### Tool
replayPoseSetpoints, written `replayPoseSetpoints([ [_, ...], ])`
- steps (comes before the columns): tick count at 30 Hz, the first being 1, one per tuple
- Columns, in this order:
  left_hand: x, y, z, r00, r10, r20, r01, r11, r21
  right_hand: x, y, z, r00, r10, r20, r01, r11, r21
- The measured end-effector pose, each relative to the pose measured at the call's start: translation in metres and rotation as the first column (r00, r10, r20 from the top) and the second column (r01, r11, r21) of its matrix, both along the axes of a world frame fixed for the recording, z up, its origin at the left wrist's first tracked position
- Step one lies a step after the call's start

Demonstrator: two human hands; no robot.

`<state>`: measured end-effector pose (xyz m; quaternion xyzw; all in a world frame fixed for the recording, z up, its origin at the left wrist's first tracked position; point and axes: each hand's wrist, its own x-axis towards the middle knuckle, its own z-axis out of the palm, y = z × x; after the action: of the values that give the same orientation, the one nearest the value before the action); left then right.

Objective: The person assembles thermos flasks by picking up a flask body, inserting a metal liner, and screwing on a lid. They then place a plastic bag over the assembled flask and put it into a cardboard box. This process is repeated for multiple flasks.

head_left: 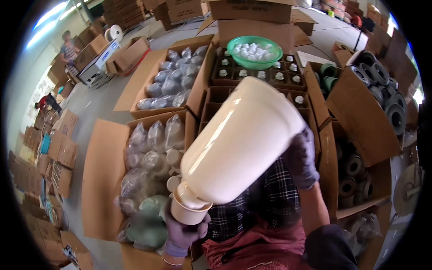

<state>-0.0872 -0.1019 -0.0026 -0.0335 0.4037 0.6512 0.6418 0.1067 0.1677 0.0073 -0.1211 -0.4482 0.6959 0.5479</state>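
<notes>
Holding one cream plastic jug (243, 144) aloft over open cardboard cartons (103, 180); long axis diagonal, neck and cream cap (189, 211) pointing lower left, broad base upper right; left hand (184, 229), gloved, fingers curled around cap; right hand (300, 157), gloved, fingers wrapped on base edge; green bowl (254, 51) of small white caps atop far carton.

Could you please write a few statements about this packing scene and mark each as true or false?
1. The large cream plastic jug is held tilted, neck down. True.
2. The left hand grips the jug's neck end. True.
3. The right hand is bare. False: it wears a purple glove.
4. The green round plastic bowl is empty. False: it holds small white caps.
5. The open cardboard box beside the left hand holds plastic-bagged items. True.
</notes>
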Motion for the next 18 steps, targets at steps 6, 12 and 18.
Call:
replayPoseSetpoints([
  [6, -0.036, 0.060, -0.059, 0.639, 0.035, -0.769, -0.100, 0.994, -0.037, 0.096, 0.015, 0.050, 0.881, -0.018, 0.473, -0.020, 0.997, 0.076],
  [12, -0.034, 0.265, -0.092, 0.649, 0.003, -0.761, 0.108, 0.989, 0.096, 0.079, -0.008, -0.020, 0.645, 0.276, 0.713, -0.652, 0.685, 0.324],
  [18, -0.007, 0.359, -0.158, 0.181, 0.106, -0.978, 0.202, 0.969, 0.143, 0.086, 0.090, -0.052, 0.680, 0.044, 0.732, -0.178, 0.978, 0.107],
])
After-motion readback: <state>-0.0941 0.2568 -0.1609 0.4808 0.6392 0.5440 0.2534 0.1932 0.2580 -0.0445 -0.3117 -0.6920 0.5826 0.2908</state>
